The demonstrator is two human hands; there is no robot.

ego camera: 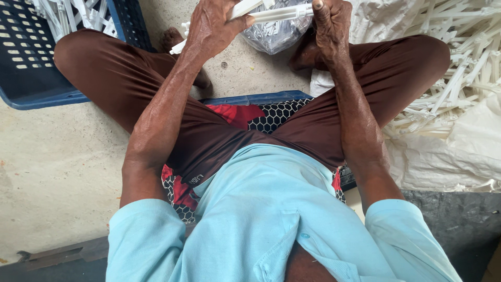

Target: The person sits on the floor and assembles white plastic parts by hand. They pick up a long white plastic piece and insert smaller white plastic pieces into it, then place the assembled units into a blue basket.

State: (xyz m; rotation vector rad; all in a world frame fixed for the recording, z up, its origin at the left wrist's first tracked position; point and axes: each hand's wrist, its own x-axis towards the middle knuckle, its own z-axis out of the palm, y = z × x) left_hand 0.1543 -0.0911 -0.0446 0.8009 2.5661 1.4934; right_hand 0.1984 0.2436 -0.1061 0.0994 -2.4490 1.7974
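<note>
I sit cross-legged on a concrete floor. My left hand (pixel 213 27) grips one end of a long white plastic strip (pixel 279 13) held across the top of the view. My right hand (pixel 330 23) pinches the other end of the same strip, with the thumb on top. Just beyond the strip lies a clear plastic bag (pixel 274 35) of small pieces, resting between my feet.
A blue perforated crate (pixel 31 62) with white plastic parts stands at the upper left. A heap of white plastic strips (pixel 459 68) lies on a white sack (pixel 459 151) at the right. A patterned red and black cushion (pixel 261 115) sits under me.
</note>
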